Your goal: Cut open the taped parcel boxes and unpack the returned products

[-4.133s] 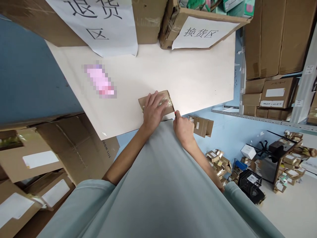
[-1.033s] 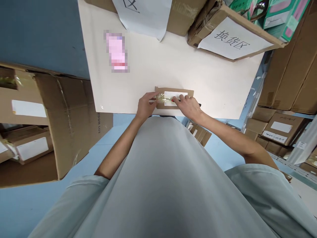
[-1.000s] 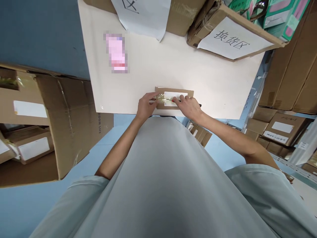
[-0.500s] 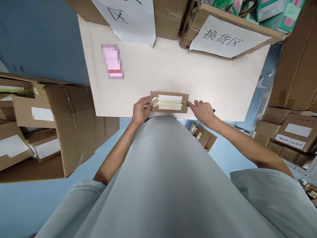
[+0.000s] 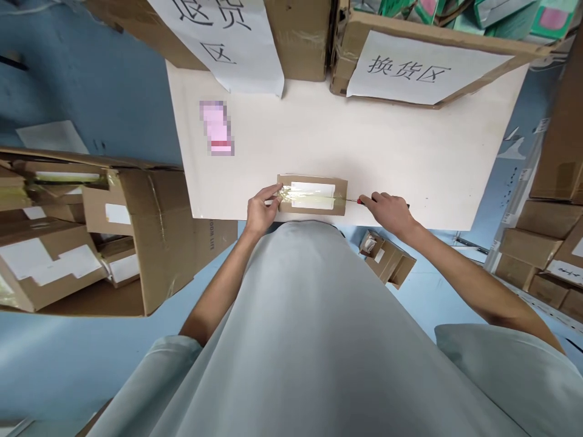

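A small brown cardboard box (image 5: 337, 189) lies flat near the table's front edge. Its top carries a white label, with shiny clear tape running lengthwise. My left hand (image 5: 263, 211) grips the box's left end between fingers and thumb. Beyond the box's right end, my right hand (image 5: 390, 213) is closed around a knife (image 5: 360, 200) with a red and black handle. The knife's thin blade points left, its tip at or very near the box's right edge; I cannot tell whether it touches. Most of the handle is hidden in my palm.
On the white table (image 5: 291, 133) lies a blurred pink item (image 5: 217, 128). Two large cartons with paper signs, one holding green and pink packages (image 5: 553, 18), line the back. A big open carton (image 5: 166, 243) of boxes stands left. Stacked boxes (image 5: 537, 218) fill the right side.
My right hand has moved right with the knife, so more blade shows between hand and box. My left hand keeps its grip on the box. The camera view has shifted slightly.
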Available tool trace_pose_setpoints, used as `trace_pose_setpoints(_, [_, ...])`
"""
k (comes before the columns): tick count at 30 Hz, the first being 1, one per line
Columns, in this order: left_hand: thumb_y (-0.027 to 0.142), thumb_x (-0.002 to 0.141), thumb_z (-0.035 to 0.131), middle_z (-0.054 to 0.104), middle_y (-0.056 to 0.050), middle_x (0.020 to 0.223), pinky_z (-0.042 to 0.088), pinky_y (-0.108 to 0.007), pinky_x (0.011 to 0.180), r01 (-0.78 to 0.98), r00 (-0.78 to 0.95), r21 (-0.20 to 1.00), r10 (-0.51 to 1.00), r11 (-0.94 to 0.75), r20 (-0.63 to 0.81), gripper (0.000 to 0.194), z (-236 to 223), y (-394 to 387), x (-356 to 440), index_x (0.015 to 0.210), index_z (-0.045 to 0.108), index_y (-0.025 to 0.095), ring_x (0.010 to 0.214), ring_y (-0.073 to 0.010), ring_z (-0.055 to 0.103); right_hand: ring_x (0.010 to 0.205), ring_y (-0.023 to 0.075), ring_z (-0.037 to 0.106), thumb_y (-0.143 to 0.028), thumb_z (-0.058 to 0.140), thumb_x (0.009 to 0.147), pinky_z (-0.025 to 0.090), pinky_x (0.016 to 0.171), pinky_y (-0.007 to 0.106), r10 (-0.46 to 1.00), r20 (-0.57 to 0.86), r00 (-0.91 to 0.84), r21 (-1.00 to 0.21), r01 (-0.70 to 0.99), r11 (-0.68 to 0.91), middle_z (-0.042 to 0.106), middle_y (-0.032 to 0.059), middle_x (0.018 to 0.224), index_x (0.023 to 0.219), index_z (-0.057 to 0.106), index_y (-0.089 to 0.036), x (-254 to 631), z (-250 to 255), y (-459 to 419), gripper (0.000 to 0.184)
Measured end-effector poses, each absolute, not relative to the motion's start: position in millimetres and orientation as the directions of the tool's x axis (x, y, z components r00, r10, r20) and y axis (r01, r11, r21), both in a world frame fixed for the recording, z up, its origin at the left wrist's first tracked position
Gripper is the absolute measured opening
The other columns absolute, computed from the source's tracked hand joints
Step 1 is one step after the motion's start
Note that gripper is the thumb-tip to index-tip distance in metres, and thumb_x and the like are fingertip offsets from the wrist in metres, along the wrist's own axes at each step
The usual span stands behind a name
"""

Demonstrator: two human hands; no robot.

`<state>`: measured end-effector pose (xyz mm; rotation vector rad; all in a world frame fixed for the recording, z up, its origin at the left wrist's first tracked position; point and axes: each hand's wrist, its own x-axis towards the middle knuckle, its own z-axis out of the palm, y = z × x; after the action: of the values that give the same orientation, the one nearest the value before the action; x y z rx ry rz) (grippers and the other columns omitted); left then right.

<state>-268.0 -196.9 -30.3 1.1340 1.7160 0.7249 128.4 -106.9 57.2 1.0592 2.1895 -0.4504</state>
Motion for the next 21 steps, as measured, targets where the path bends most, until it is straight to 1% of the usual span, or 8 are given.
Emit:
trace_pose_setpoints(3, [0.042,0.102,0.074,0.075,-0.015,0.155,0.071,-0.036,0.087,0.373,-0.167,0.829,0.909,0.417,-0.383,0.047,-29,-197,-267,0.143,0.082,0.021,0.116,-0.0279,0.082,0.114,0.0322,0.072,-0.010,0.040,0.114,0.040,0.080,0.037,0.529,-0.735,-0.424,-0.001,0.781,0.625,0.077,0.0226,0.132,0.157,0.065,-0.019,157,40,-103,0.050])
trace_pose_setpoints(6, [0.044,0.101,0.076,0.075,-0.015,0.156,0.071,-0.035,0.085,0.367,-0.180,0.821,0.899,0.438,-0.399,0.048,-30,-198,-267,0.143,0.082,0.022,0.117,-0.0289,0.082,0.113,0.0309,0.073,-0.010,0.038,0.115,0.039,0.077,0.036,0.489,-0.795,-0.358,-0.015,0.819,0.574,0.078,0.0225,0.131,0.152,0.068,-0.015,182,24,-108,0.048])
trace_pose_setpoints(10, [0.041,0.100,0.076,0.075,-0.015,0.156,0.071,-0.035,0.085,0.364,-0.197,0.810,0.888,0.460,-0.416,0.047,-29,-196,-267,0.143,0.083,0.022,0.117,-0.0284,0.082,0.110,0.0282,0.073,-0.035,0.033,0.124,0.035,0.068,0.034,0.641,-0.672,-0.370,-0.134,0.913,0.386,0.080,0.0163,0.129,0.159,0.064,-0.021,181,24,-121,0.049])
trace_pose_setpoints(12, [0.038,0.099,0.075,0.075,-0.014,0.156,0.071,-0.035,0.086,0.361,-0.203,0.805,0.882,0.470,-0.425,0.047,-27,-195,-266,0.143,0.082,0.022,0.117,-0.0280,0.082,0.107,0.0266,0.073,-0.041,0.030,0.125,0.035,0.066,0.033,0.703,-0.585,-0.405,-0.226,0.913,0.339,0.081,0.0137,0.127,0.160,0.065,-0.023,166,30,-125,0.053])
trace_pose_setpoints(14, [0.036,0.099,0.075,0.076,-0.014,0.156,0.071,-0.035,0.086,0.363,-0.205,0.799,0.878,0.479,-0.432,0.047,-26,-194,-266,0.143,0.083,0.022,0.117,-0.0279,0.082,0.106,0.0252,0.073,-0.040,0.027,0.125,0.035,0.067,0.032,0.712,-0.534,-0.456,-0.294,0.889,0.350,0.082,0.0123,0.126,0.161,0.065,-0.025,147,37,-125,0.054])
trace_pose_setpoints(16, [0.035,0.098,0.075,0.076,-0.014,0.156,0.071,-0.035,0.086,0.368,-0.208,0.795,0.875,0.483,-0.436,0.048,-24,-193,-266,0.143,0.083,0.021,0.117,-0.0279,0.082,0.109,0.0250,0.072,-0.040,0.027,0.126,0.034,0.068,0.032,0.678,-0.534,-0.505,-0.308,0.863,0.400,0.081,0.0120,0.127,0.161,0.065,-0.026,131,42,-120,0.054])
trace_pose_setpoints(19, [0.035,0.098,0.075,0.076,-0.013,0.156,0.071,-0.035,0.087,0.368,-0.213,0.792,0.873,0.488,-0.439,0.047,-25,-193,-266,0.143,0.083,0.022,0.117,-0.0278,0.082,0.108,0.0261,0.070,-0.034,0.027,0.125,0.030,0.069,0.034,0.603,-0.602,-0.524,-0.238,0.838,0.490,0.080,0.0143,0.129,0.162,0.064,-0.026,115,47,-111,0.053])
trace_pose_setpoints(21, [0.036,0.098,0.076,0.076,-0.014,0.155,0.071,-0.035,0.088,0.365,-0.223,0.792,0.872,0.489,-0.436,0.047,-26,-193,-265,0.143,0.083,0.022,0.117,-0.0282,0.083,0.107,0.0269,0.069,-0.024,0.026,0.123,0.029,0.070,0.035,0.564,-0.640,-0.522,-0.190,0.819,0.542,0.078,0.0167,0.130,0.164,0.062,-0.024,110,49,-105,0.054])
